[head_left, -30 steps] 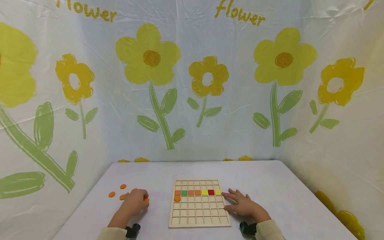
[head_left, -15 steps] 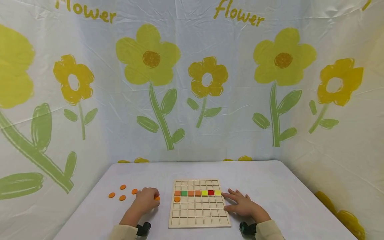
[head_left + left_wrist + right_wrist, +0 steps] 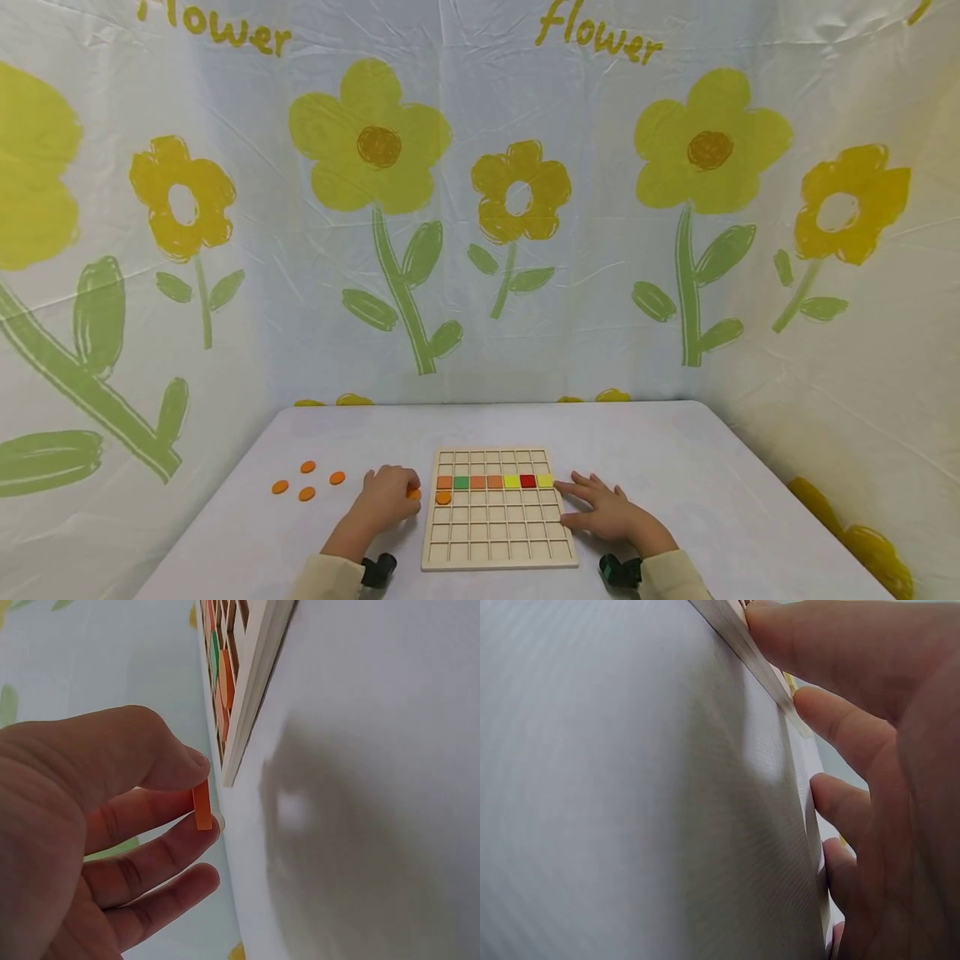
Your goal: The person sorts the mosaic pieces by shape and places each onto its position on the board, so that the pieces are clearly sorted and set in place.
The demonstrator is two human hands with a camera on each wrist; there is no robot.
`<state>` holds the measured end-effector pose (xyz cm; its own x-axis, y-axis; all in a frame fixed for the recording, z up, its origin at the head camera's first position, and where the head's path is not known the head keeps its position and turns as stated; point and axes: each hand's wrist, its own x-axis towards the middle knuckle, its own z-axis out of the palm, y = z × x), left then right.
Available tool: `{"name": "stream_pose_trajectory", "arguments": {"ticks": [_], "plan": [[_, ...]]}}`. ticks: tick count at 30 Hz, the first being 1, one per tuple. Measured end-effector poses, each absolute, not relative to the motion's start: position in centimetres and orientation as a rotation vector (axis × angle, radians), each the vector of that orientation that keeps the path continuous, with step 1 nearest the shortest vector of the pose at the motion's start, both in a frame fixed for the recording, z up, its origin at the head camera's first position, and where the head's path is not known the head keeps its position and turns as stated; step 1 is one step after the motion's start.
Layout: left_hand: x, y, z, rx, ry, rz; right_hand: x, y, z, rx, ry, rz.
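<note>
Between thumb and fingers, my left hand pinches an orange disc, held just left of the wooden grid board. One row of the board carries square tiles: orange, green, yellow and a red tile. Below the leftmost orange tile lies another orange disc in its cell. My right hand rests at the board's right edge, fingers spread and fairly straight, thumb and index finger touching the frame in the right wrist view.
Several loose orange discs lie on the white table left of my left hand. A flower-printed cloth hangs behind and on both sides of the table. Dark wrist cameras sit at both cuffs.
My left hand has moved right, from the loose discs to beside the board, carrying one orange disc. The right hand has stayed at the board's edge.
</note>
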<state>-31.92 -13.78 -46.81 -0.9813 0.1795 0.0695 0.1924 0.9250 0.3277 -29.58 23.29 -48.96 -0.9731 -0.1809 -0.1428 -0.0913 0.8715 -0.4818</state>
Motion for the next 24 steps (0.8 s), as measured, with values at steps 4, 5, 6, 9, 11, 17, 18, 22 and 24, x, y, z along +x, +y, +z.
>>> {"name": "stream_pose_trajectory", "arguments": {"ticks": [4, 5, 6, 9, 11, 17, 18, 22, 24], "plan": [[-32.0, -13.2, -46.7, -0.326, -3.036, -0.561, -29.7, 23.3, -49.0, -0.198, 2.857, -0.724], [-32.0, -13.1, -46.7, -0.335, -3.032, -0.571, -29.7, 23.3, -49.0, -0.198, 2.856, -0.725], [-32.0, -12.9, -46.7, -0.345, -3.027, -0.582, -29.7, 23.3, -49.0, -0.197, 2.854, -0.727], [-31.9, -12.6, -46.7, -0.38, -3.013, -0.592, -29.7, 23.2, -49.0, -0.199, 2.849, -0.735], [-31.9, -12.3, -46.7, -0.402, -3.004, -0.59, -29.7, 23.2, -49.0, -0.202, 2.847, -0.736], [-32.0, -11.6, -47.0, -0.455, -2.997, -0.631, -29.5, 23.2, -48.9, -0.204, 2.852, -0.744], [-32.0, -11.5, -47.0, -0.464, -2.996, -0.637, -29.5, 23.1, -48.9, -0.204, 2.854, -0.744], [-32.1, -11.1, -47.1, -0.491, -2.991, -0.659, -29.5, 23.1, -48.8, -0.205, 2.861, -0.743], [-32.0, -10.8, -47.1, -0.504, -2.992, -0.666, -29.5, 23.1, -48.8, -0.204, 2.861, -0.742]]}}
